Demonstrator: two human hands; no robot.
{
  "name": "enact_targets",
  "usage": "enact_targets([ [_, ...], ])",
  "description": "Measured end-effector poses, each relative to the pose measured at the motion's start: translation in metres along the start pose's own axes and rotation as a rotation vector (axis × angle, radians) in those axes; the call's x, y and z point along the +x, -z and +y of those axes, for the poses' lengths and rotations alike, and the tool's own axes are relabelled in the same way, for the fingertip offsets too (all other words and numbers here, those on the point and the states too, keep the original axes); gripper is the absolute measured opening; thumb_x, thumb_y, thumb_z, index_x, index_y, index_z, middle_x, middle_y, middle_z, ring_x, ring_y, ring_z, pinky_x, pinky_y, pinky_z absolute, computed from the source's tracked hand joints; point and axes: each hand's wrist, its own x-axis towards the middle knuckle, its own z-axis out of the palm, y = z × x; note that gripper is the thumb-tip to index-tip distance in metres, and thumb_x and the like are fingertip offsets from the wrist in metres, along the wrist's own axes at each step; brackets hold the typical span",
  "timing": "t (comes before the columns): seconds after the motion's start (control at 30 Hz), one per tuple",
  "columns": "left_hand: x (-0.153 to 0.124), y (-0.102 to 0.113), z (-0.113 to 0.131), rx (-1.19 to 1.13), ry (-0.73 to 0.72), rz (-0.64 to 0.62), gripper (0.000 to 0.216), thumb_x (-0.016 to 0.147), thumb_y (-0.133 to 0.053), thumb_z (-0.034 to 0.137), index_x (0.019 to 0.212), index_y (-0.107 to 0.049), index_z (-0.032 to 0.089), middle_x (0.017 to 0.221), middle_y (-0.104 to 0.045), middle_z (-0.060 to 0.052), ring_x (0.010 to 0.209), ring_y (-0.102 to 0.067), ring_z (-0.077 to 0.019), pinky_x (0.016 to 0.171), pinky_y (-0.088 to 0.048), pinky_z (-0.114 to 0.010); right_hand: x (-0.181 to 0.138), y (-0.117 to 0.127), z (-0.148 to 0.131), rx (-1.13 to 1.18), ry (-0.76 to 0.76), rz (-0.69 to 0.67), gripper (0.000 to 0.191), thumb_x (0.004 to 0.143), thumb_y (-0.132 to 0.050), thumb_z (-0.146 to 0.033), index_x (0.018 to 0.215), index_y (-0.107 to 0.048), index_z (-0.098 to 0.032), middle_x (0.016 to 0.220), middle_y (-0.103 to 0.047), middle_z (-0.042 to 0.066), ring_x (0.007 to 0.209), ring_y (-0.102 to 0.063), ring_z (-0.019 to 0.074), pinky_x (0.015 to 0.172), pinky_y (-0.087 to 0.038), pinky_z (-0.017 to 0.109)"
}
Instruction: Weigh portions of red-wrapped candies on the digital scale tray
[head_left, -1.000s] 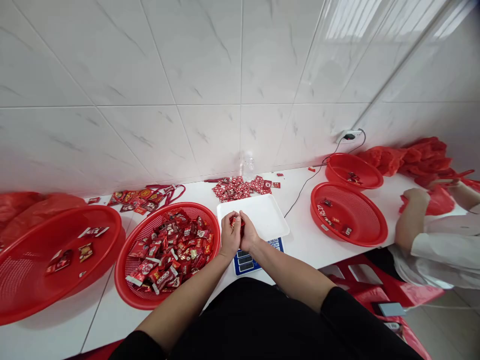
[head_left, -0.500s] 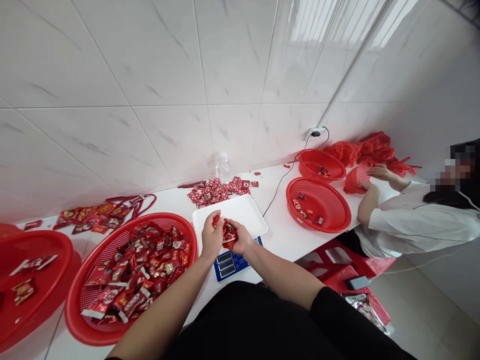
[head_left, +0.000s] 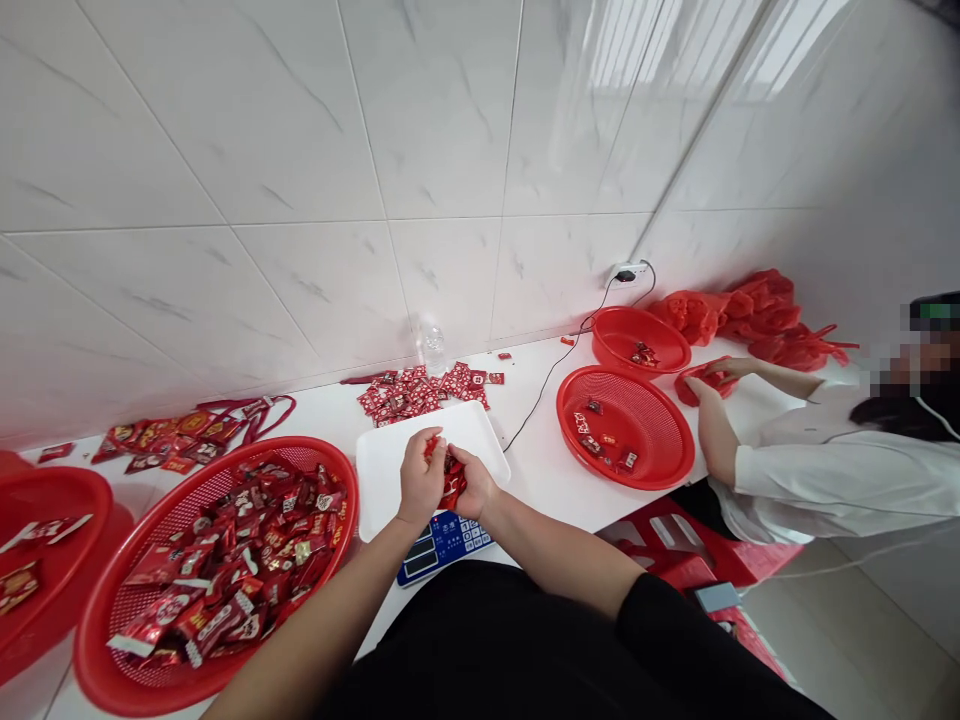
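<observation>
My left hand (head_left: 418,482) and my right hand (head_left: 469,487) meet over the white tray (head_left: 390,460) of a blue-faced scale (head_left: 442,540). Both are closed on a bunch of small red wrapped candies (head_left: 448,478) held between them. A large red basket (head_left: 135,660) full of red wrapped candies (head_left: 232,550) sits just left of my left arm.
Loose red packets (head_left: 420,390) and a clear bottle (head_left: 433,345) lie behind the scale. Two more red baskets (head_left: 660,460) (head_left: 615,340) stand to the right, near a seated person in white (head_left: 832,470) handling red bags (head_left: 750,310). Another red basket (head_left: 67,500) sits far left. A cord (head_left: 555,370) runs to a wall socket.
The view has swung right and down a little. My hands stay together over the scale tray, with the red candies showing more between them than a second ago.
</observation>
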Motion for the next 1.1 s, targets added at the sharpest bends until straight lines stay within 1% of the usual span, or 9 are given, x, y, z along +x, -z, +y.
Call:
enact_targets([
  [0.1, -0.007, -0.005, 0.004, 0.234, -0.241, -0.169, 0.027, 0.089, -0.045, 0.033, 0.11, -0.058, 0.021, 0.113, -0.06, -0.007, 0.107, -0.055, -0.0198, 0.098, -0.042, -0.038, -0.001, 0.003, -0.003, 0.009, -0.007, 0.037, 0.02, 0.087, -0.05, -0.035, 0.082, -0.059, -0.018, 0.064, -0.062, -0.001, 0.063, -0.061, 0.0142, 0.063, -0.05, 0.026],
  [0.17, -0.012, -0.009, 0.006, 0.38, -0.309, -0.263, 0.03, 0.092, -0.04, 0.032, 0.113, -0.057, 0.021, 0.116, -0.06, -0.007, 0.111, -0.053, -0.0204, 0.102, -0.037, -0.042, -0.003, 0.006, -0.007, 0.017, -0.023, 0.032, 0.019, 0.086, -0.05, -0.035, 0.081, -0.059, -0.018, 0.065, -0.063, -0.001, 0.068, -0.063, 0.015, 0.066, -0.05, 0.027],
  [0.3, -0.017, -0.016, 0.008, 0.64, -0.309, -0.341, 0.037, 0.094, -0.033, 0.032, 0.124, -0.053, 0.024, 0.131, -0.054, -0.007, 0.124, -0.045, -0.0228, 0.112, -0.017, -0.054, -0.009, 0.014, -0.016, 0.034, -0.07, -0.044, 0.025, 0.086, -0.051, -0.041, 0.09, -0.06, -0.018, 0.071, -0.065, 0.0, 0.076, -0.064, 0.0163, 0.071, -0.051, 0.029],
  [0.4, -0.023, -0.02, 0.01, 0.724, -0.268, -0.324, 0.039, 0.095, -0.031, 0.033, 0.128, -0.051, 0.025, 0.135, -0.052, -0.007, 0.13, -0.039, -0.0237, 0.112, -0.01, -0.057, -0.013, 0.019, -0.024, 0.023, -0.124, -0.092, 0.037, 0.089, -0.045, -0.05, 0.098, -0.06, -0.018, 0.076, -0.066, 0.001, 0.079, -0.065, 0.0169, 0.073, -0.051, 0.03],
  [0.5, -0.03, -0.022, 0.014, 0.746, -0.245, -0.303, 0.041, 0.094, -0.032, 0.034, 0.132, -0.046, 0.024, 0.138, -0.048, -0.007, 0.133, -0.036, -0.0241, 0.112, -0.011, -0.056, -0.015, 0.024, -0.029, -0.012, -0.167, -0.138, 0.04, 0.089, -0.044, -0.053, 0.1, -0.06, -0.018, 0.079, -0.067, 0.003, 0.08, -0.065, 0.0175, 0.074, -0.051, 0.031],
  [0.67, -0.036, -0.024, 0.024, 0.714, -0.25, -0.265, 0.051, 0.092, -0.038, 0.039, 0.14, -0.034, 0.022, 0.15, -0.029, -0.012, 0.139, -0.025, -0.0246, 0.112, -0.016, -0.053, -0.014, 0.033, -0.032, -0.054, -0.22, -0.218, 0.037, 0.087, -0.047, -0.05, 0.101, -0.061, -0.019, 0.08, -0.068, 0.002, 0.08, -0.065, 0.0178, 0.074, -0.052, 0.032],
  [0.77, -0.032, -0.024, 0.028, 0.635, -0.244, -0.258, 0.052, 0.093, -0.037, 0.037, 0.142, -0.029, 0.022, 0.15, -0.028, -0.013, 0.139, -0.025, -0.0238, 0.112, -0.019, -0.052, -0.014, 0.038, -0.033, -0.044, -0.209, -0.237, 0.039, 0.085, -0.046, -0.053, 0.097, -0.063, -0.019, 0.076, -0.068, 0.003, 0.078, -0.065, 0.0188, 0.072, -0.052, 0.033],
  [0.97, -0.018, -0.027, 0.031, 0.511, -0.295, -0.34, 0.047, 0.094, -0.035, 0.037, 0.139, -0.033, 0.025, 0.146, -0.035, -0.011, 0.138, -0.028, -0.0231, 0.112, -0.019, -0.051, -0.015, 0.045, -0.036, 0.109, -0.059, -0.216, 0.035, 0.087, -0.047, -0.048, 0.097, -0.064, -0.018, 0.09, -0.07, 0.004, 0.089, -0.065, 0.0191, 0.079, -0.053, 0.035],
  [1.1, -0.011, -0.011, 0.019, 0.424, -0.304, -0.321, 0.045, 0.095, -0.034, 0.037, 0.139, -0.032, 0.026, 0.145, -0.037, -0.009, 0.137, -0.028, -0.021, 0.112, -0.024, -0.047, -0.019, 0.053, -0.043, 0.154, 0.088, -0.235, 0.031, 0.086, -0.05, -0.046, 0.104, -0.063, -0.024, 0.109, -0.066, 0.004, 0.106, -0.06, 0.0204, 0.092, -0.046, 0.045],
])
